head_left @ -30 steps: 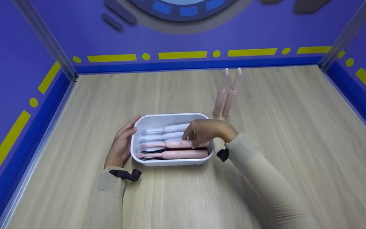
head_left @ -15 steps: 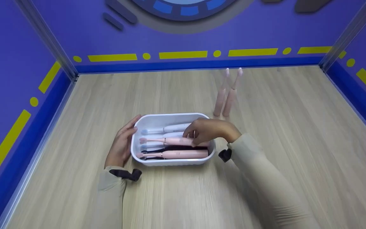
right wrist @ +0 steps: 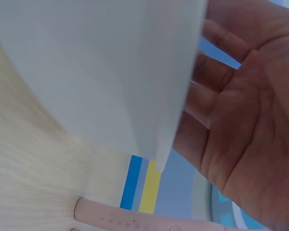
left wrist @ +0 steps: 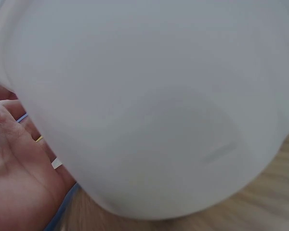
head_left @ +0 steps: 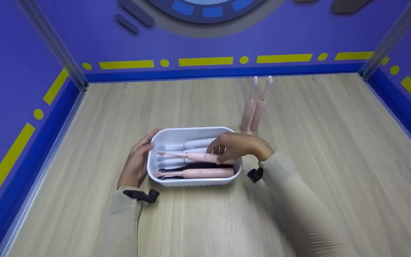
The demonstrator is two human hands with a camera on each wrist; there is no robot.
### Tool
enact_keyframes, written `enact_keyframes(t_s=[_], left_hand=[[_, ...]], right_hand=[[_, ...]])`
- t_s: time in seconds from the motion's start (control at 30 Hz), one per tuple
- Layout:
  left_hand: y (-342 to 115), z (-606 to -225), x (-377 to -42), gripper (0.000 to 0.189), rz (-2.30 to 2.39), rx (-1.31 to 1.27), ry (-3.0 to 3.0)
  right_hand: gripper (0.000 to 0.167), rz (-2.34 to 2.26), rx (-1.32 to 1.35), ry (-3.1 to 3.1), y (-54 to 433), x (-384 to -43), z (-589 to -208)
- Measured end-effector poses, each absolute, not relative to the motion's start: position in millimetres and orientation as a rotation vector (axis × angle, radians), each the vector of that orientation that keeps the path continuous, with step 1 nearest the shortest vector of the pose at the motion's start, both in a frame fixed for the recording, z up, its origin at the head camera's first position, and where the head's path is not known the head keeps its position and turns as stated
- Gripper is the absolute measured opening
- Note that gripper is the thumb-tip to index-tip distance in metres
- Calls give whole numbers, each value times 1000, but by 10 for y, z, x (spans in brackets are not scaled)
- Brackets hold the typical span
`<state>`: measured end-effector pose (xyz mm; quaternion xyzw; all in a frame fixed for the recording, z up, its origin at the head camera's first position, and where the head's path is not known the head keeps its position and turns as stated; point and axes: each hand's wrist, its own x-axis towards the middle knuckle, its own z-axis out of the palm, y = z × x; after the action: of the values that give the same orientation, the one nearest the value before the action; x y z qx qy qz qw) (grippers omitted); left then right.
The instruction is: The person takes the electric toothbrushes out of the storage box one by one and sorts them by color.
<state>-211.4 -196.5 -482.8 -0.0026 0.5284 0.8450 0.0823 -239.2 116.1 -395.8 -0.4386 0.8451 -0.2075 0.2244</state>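
My left hand (head_left: 134,160) holds the left end of a white plastic bin (head_left: 191,182), its thumb at the rim and its fingers along the outside. In the left wrist view the bin's wall (left wrist: 149,120) hides most of the fingers. My right hand (head_left: 239,145) reaches over the bin's right end and pinches a pink electric toothbrush (head_left: 198,157) by its handle, brush head to the left and slightly raised. Another pink electric toothbrush (head_left: 207,173) lies along the near side. White toothbrushes (head_left: 194,144) and dark ones (head_left: 162,170) lie beside and beneath them.
Two pink electric toothbrushes (head_left: 246,114) (head_left: 258,114) stand upright side by side on the wooden table (head_left: 177,221), behind the bin's right end. Blue-purple panels (head_left: 205,46) with yellow marks wall the table at the back and both sides.
My right hand has lifted the pinched pink toothbrush slightly and moved it away from the near one, uncovering dark and white toothbrushes beneath. The left hand and bin stay put.
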Motion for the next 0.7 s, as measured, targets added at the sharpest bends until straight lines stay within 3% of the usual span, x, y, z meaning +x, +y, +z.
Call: enact_keyframes(t_s=[0.7], left_hand=[[-1959, -4824, -2116, 50, 2506, -31, 1603]], right_hand=[[33, -709, -1197, 2340, 1249, -2361, -3994]])
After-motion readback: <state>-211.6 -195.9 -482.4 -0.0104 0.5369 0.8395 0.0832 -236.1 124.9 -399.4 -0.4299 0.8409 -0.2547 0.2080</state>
